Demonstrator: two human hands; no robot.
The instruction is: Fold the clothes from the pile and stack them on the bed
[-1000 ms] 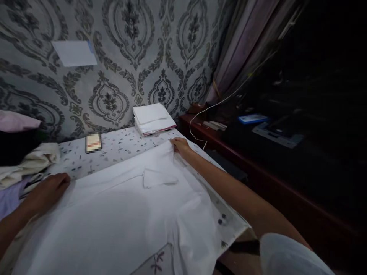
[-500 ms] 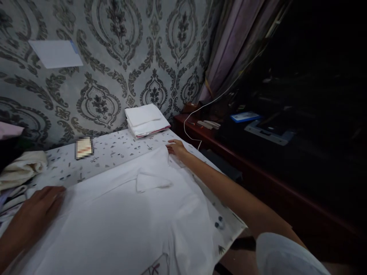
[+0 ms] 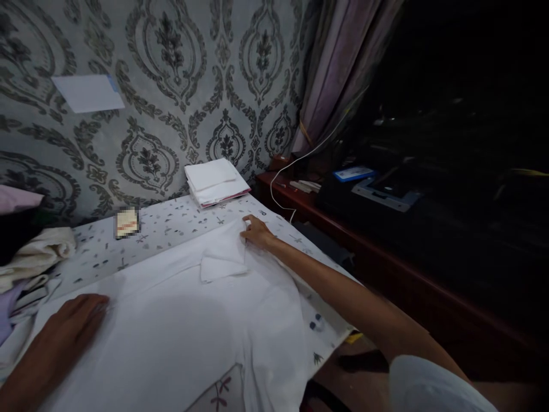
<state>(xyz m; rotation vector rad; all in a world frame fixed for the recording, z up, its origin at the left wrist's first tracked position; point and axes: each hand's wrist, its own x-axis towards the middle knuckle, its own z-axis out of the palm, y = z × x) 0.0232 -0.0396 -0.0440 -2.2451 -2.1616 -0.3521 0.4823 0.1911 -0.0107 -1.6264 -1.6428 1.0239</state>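
Observation:
A white garment [image 3: 171, 326] lies spread over the table, with a small folded flap [image 3: 223, 268] standing out near its far right part. My right hand [image 3: 257, 232] reaches to the garment's far right corner, thumb and fingers pinching the cloth there. At the left, my left hand [image 3: 75, 320] rests palm down on the garment, its fingers stretched out. A patterned piece [image 3: 221, 395] with dark red sprigs shows at the near edge, beside loose creases in the white cloth.
The table's printed cover [image 3: 171, 229] runs to the wall. Folded white cloths [image 3: 214, 180] are stacked at the back. A pixelated small item [image 3: 127, 222] lies left of them, and crumpled clothes [image 3: 38, 257] are heaped at far left. A dark red cabinet [image 3: 309, 200] with a white cable [image 3: 274, 186] stands right.
My right hand has come slightly nearer, closing on the garment's corner and drawing it a little. My left hand stays on the cloth. The view has shifted a little.

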